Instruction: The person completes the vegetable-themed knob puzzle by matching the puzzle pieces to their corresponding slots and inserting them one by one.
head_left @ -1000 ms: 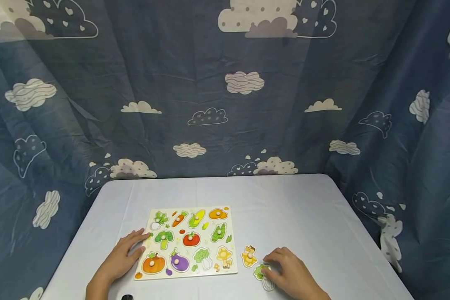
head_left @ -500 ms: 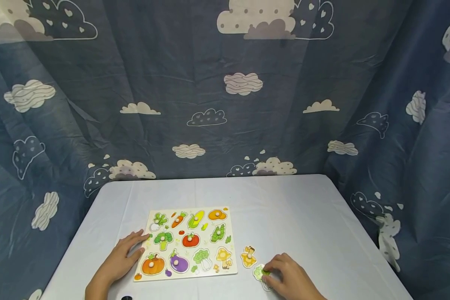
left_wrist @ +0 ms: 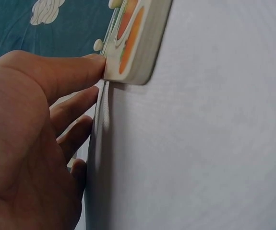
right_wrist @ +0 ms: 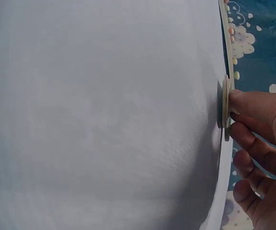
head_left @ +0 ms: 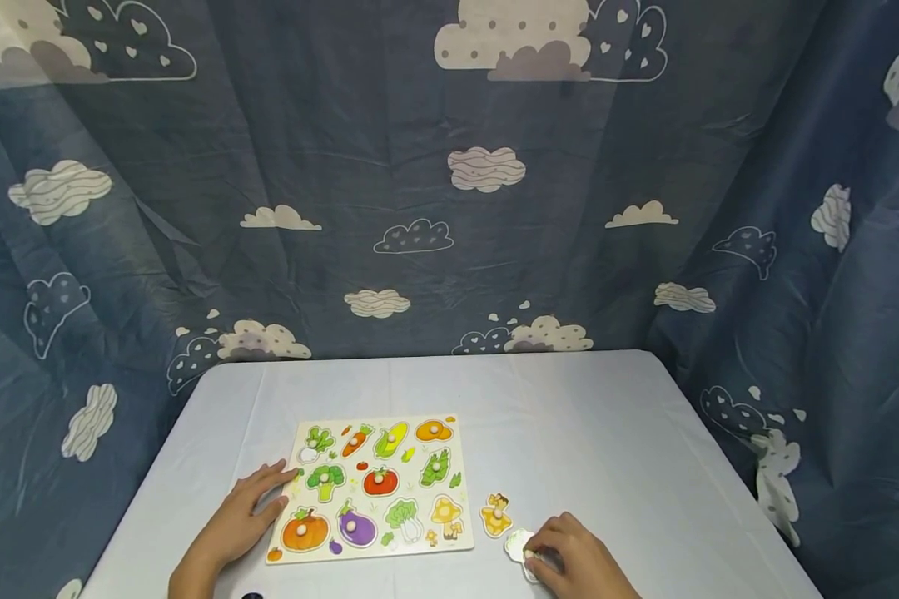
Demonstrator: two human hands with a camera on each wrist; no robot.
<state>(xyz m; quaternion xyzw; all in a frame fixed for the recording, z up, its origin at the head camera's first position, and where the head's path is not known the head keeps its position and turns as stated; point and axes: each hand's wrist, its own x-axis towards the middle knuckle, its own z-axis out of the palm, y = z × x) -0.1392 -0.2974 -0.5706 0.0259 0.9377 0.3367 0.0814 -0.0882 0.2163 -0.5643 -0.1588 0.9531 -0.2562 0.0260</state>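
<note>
A wooden vegetable peg-puzzle board lies on the white table, with knobbed pieces in most of its outlines. The bok choy picture and mushroom picture at its lower right show no knobs. My left hand touches the board's left edge with its fingertips, fingers fairly straight; in the left wrist view its thumb rests against the corner. Right of the board, my right hand pinches a leafy puzzle piece between thumb and finger. The piece, pale with glare, sits low, close to the cloth. Beside it lies a yellow mushroom piece.
White cloth covers the table. Behind and on both sides hangs a dark blue curtain with cloud prints. A small black object, mostly cut off, shows at the bottom edge.
My right hand has shifted slightly left and down, its fingers now closing over the leafy piece, whose face has turned from green to pale glare. The left hand and board stay put.
</note>
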